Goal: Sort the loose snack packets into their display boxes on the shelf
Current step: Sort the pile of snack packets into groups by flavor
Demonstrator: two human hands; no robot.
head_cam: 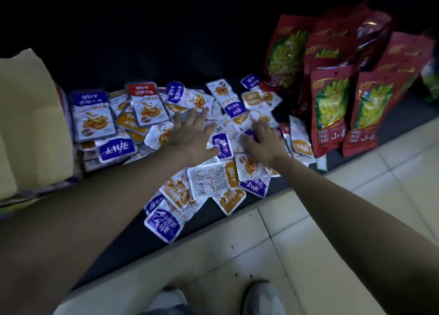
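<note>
Head view, only 1 view available; low light, some blur at the fingertips.

Loose snack packets point(209, 179) lie in a mixed heap on the dark low shelf point(123, 250); purple, orange and red labels are jumbled, some face down.
Left hand point(190, 134) has its fingers straight and spread wide, palm down on the middle of the heap; it holds nothing.
Right hand point(263, 141) is likewise flat and relaxed, just beside the left, nothing gripped; its fingertips are blurred, so I cannot tell whether it is pressing.
An open cardboard display box point(31, 129) stands at the left end, touching the heap.
Upright red bags point(332, 105) stand just beside the heap at right.

Risks, as judged:
- the purple packet point(164, 226) sits at the shelf lip; a sweep of flat palms could push it onto the tiled floor point(308, 243);
- a 2-handed scoop would likely gather mixed colours, so the wrong box gets filled;
- glossy film may slide out of a loose hold;
- the right forearm could topple the red bags.
</note>
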